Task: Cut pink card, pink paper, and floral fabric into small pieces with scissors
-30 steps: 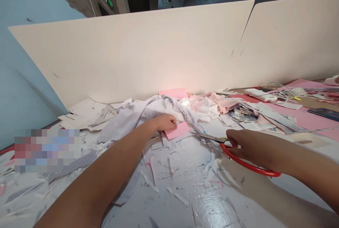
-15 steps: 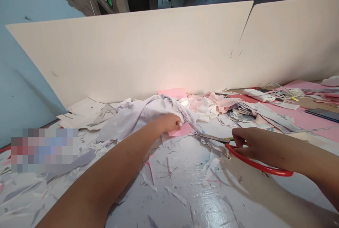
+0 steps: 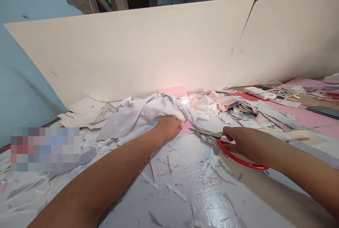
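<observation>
My left hand (image 3: 169, 128) is closed at the edge of a small pink sheet (image 3: 185, 127), its fingertips pinching the near side. Beside it lies a crumpled pale lilac cloth (image 3: 127, 118) with faint spots. In my right hand (image 3: 238, 141) is a pair of scissors with red handles (image 3: 245, 163). Their blades point left, slightly parted, with the tips close to the pink sheet's right edge. The thumb and fingers go round the handles; part of the grip is hidden.
Scraps and thin offcuts litter the white tabletop (image 3: 185, 175). Pattern pieces (image 3: 87, 109) lie at the back left. Pink fabric scraps (image 3: 214, 101), a stack of small cut pieces (image 3: 242, 111), a white power strip (image 3: 259, 93) with cables and a phone (image 3: 323, 111) are toward the right. A white panel (image 3: 148, 51) stands behind.
My right hand and the scissors have moved left, bringing the blades nearer the pink sheet. My left hand has shifted slightly, and the pink sheet has moved a little right.
</observation>
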`<move>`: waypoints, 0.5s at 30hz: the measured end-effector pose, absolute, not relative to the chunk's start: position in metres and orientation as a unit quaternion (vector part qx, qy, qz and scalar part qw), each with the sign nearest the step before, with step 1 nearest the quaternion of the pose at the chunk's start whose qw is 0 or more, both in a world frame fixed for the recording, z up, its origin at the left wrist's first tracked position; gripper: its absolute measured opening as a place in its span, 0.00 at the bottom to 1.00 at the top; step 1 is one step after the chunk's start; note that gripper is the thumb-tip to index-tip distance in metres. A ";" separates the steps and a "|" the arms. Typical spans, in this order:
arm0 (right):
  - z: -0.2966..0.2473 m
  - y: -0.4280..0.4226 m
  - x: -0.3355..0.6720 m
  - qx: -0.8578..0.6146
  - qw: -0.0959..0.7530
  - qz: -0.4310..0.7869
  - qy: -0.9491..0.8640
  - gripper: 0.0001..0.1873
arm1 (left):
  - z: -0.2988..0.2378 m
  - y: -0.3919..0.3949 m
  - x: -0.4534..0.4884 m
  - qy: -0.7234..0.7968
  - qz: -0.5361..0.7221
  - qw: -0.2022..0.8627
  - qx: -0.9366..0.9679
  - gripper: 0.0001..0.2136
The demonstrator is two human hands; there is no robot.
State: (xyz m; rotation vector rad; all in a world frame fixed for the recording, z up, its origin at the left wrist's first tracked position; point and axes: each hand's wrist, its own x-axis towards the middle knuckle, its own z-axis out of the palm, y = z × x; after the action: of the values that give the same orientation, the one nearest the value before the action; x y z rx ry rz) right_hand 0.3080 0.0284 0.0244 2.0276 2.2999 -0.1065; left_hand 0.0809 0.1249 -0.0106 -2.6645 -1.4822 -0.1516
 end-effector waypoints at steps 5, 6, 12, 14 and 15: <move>0.017 0.030 0.306 0.653 0.063 -0.011 0.755 0.11 | -0.006 0.126 0.072 -0.453 -0.062 0.038 -0.889 0.12; 0.017 0.030 0.306 0.651 0.065 -0.010 0.756 0.11 | -0.004 0.128 0.068 -0.436 -0.061 0.023 -0.898 0.12; 0.022 0.030 0.313 0.664 0.041 -0.021 0.746 0.12 | -0.003 0.141 0.048 -0.342 -0.053 -0.094 -0.933 0.16; 0.024 0.030 0.315 0.666 0.022 -0.014 0.746 0.13 | -0.006 0.143 0.046 -0.334 -0.069 -0.100 -0.935 0.16; 0.024 0.030 0.315 0.666 0.014 -0.012 0.746 0.14 | -0.007 0.143 0.046 -0.332 -0.075 -0.105 -0.934 0.16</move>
State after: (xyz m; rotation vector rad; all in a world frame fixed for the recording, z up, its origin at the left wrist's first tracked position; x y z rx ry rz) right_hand 0.3145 0.0305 0.0241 2.0746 2.3225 -0.0371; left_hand 0.0464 0.1431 -0.0066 -3.1488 -1.1189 -0.2524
